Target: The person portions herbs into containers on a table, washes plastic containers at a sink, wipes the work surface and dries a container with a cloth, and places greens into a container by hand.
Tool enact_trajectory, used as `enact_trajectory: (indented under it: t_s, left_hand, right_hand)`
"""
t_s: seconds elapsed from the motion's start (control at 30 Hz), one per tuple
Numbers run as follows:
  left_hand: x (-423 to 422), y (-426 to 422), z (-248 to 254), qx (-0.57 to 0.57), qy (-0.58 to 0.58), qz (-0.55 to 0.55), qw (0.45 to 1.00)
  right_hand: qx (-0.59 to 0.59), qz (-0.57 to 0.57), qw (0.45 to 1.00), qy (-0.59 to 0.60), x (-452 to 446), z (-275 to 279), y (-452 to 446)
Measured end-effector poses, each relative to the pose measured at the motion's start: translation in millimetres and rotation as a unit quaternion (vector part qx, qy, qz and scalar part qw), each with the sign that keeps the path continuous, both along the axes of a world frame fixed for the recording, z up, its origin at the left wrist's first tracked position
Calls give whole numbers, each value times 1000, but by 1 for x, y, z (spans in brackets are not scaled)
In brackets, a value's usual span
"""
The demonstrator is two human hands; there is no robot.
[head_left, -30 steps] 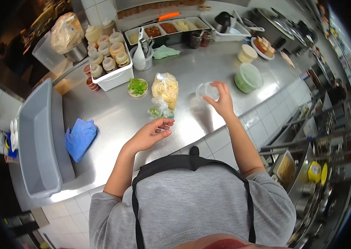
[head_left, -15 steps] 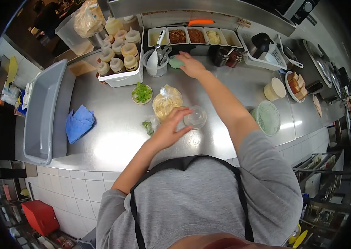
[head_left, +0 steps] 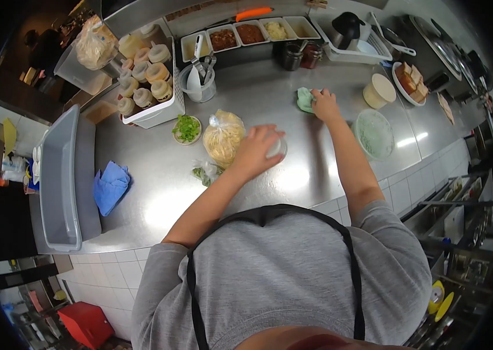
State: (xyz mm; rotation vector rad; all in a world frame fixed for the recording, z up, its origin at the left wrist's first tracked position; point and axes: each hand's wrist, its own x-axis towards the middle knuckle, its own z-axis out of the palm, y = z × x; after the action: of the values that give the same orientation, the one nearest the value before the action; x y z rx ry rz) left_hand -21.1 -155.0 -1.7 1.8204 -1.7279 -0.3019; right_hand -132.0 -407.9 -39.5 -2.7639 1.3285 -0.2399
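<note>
My left hand (head_left: pixel 256 153), slightly smeared, is closed over a small clear plastic cup (head_left: pixel 278 149) and hides part of it. Just left of that hand sits a knotted clear bag of pale yellow shreds (head_left: pixel 224 140). A smaller bag with green leaves (head_left: pixel 204 174) lies below it, partly behind my wrist. Farther to the right, my right hand (head_left: pixel 325 105) grips the edge of a crumpled light green cloth (head_left: pixel 305 100) on the steel counter (head_left: pixel 270 93). A small bowl of chopped greens (head_left: pixel 187 129) stands left of the yellow bag.
A grey tub (head_left: pixel 63 181) and blue cloth (head_left: pixel 111 188) are at left. Behind stand a white basket of squeeze bottles (head_left: pixel 159 115), a utensil tub (head_left: pixel 197 84) and a row of filled trays (head_left: pixel 251 34). A cream tub (head_left: pixel 379 91) and round clear container (head_left: pixel 374 135) are at right.
My right hand has moved right from beside the utensil tub, bringing the green cloth along. My left hand and the clear cup have shifted slightly right. The camera view has tilted.
</note>
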Motion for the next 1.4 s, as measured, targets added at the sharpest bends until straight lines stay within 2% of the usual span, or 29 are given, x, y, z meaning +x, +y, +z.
enact_trajectory:
  t_s: [0.03, 0.07, 0.1, 0.13, 0.17, 0.2, 0.23, 0.27, 0.33, 0.37, 0.4, 0.43, 0.5, 0.57, 0.63, 0.67, 0.73, 0.77, 0.83, 0.97, 1.0, 1.03, 1.07, 1.13, 1.17, 1.2, 1.27, 1.33, 1.4]
  left_hand:
    - [4, 2, 1, -63, 23, 34, 997]
    - [10, 2, 4, -64, 19, 29, 997]
    - [15, 4, 5, -57, 253, 98, 961]
    - [19, 9, 6, -47, 472, 163, 865]
    - [22, 14, 8, -47, 470, 164, 866]
    - [25, 19, 10, -52, 538, 183, 821]
    - [26, 23, 13, -58, 603, 199, 771]
    - [23, 24, 17, -60, 602, 196, 772]
    - [7, 33, 19, -20, 678, 171, 715]
    - [3, 35, 18, -15, 679, 169, 715]
    - [-1, 38, 16, 64, 670, 153, 724]
    - [-4, 42, 14, 142, 655, 136, 729]
    - [-4, 52, 17, 171, 637, 142, 738]
    - [-5, 55, 24, 194, 616, 146, 750]
    - [-13, 56, 30, 17, 523, 118, 844]
    - [-15, 56, 29, 15, 523, 117, 844]
    - [-20, 56, 29, -150, 273, 120, 943]
    - [-20, 57, 31, -149, 271, 120, 943]
    - [-23, 60, 44, -221, 94, 30, 970]
    - [-12, 50, 40, -268, 113, 72, 954]
    - [-8, 47, 38, -279, 303, 142, 900]
    - [-6, 44, 37, -279, 480, 203, 806]
    - [-10, 41, 36, -281, 479, 202, 807]
    - [-26, 35, 34, -345, 356, 168, 852]
    - [-32, 37, 30, -323, 175, 180, 913]
    - [-34, 36, 26, -322, 175, 178, 913]
    - [-34, 34, 19, -372, 8, 155, 915]
    - [-23, 33, 13, -382, 2, 165, 909]
    - [-4, 35, 10, -344, -68, 184, 918]
  right_hand:
    - [-4, 36, 999, -30, -11, -8, 13]
    - [-11, 74, 995, -61, -20, -13, 24]
    - [-8, 71, 995, -64, -30, -10, 39]
    - [116, 146, 979, -87, -41, 1, 55]
    - [236, 222, 940, -107, -49, 11, 71]
    - [236, 224, 939, -109, -52, 16, 88]
    - [288, 171, 906, -258, -50, 22, 107]
    - [331, 112, 848, -399, -47, 30, 123]
    - [228, 210, 841, -443, -39, 51, 166]
    - [169, 292, 853, -399, -35, 59, 186]
    - [109, 372, 853, -349, -32, 63, 198]
    - [111, 368, 854, -350, -33, 60, 204]
    - [146, 417, 867, -231, -34, 53, 212]
    - [135, 392, 871, -264, -34, 57, 220]
    - [126, 369, 874, -292, -32, 57, 223]
    - [135, 345, 878, -304, -29, 54, 220]
    - [146, 322, 880, -317, -27, 56, 213]
    - [325, 308, 832, -327, -31, 62, 207]
    - [620, 295, 657, -311, -39, 62, 189]
    - [713, 205, 593, -311, -57, 86, 167]
    - [723, 113, 552, -399, -60, 88, 171]
    - [719, 18, 502, -481, -64, 89, 175]
    - [718, 20, 502, -481, -64, 86, 182]
    - [754, 32, 400, -519, -55, 68, 202]
    - [789, 65, 309, -527, -50, 51, 206]
    - [788, 64, 308, -529, -48, 52, 208]
    - [744, -15, 340, -575, -42, 55, 210]
    - [741, 4, 345, -576, -46, 61, 204]
    - [717, 22, 416, -559, -47, 69, 199]
